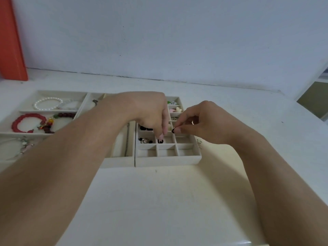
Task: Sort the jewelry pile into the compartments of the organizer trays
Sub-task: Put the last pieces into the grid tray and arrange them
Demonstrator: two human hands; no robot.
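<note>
**Two hands over grid tray**

Right hand [204, 121] pinches a small dark ring [173, 130] above the grid tray [168, 159]. Left hand [150, 114] points fingers down into a middle cell, touching what looks like another dark ring [160, 141]. Three trays on table [159, 201]; two red bracelets [29, 122] in left tray [10, 133].

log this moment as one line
step: sorting small pieces | right hand: pinches small dark ring over grid tray | left hand: fingertips in a grid cell at dark piece
</note>
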